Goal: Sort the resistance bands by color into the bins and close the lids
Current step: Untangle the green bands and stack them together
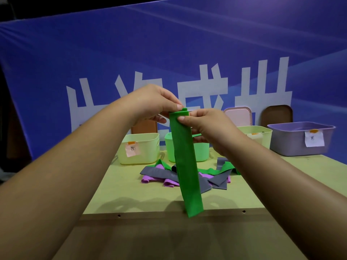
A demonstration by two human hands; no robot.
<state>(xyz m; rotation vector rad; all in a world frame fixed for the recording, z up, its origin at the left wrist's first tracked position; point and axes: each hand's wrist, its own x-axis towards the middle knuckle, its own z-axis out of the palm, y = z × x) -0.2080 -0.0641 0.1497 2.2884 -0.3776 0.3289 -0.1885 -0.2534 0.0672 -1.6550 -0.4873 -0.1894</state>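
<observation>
Now both hands hold one green band (187, 175) up in front of the green bin (201, 152). The left hand (150, 102) and right hand (204, 124) each pinch its top end, and it hangs straight down. A pile (161, 175) of grey, purple and green bands lies on the table (131, 199) just before that bin. A yellow bin (139, 149) stands left of it and a purple bin (293, 141) far to its right.
</observation>
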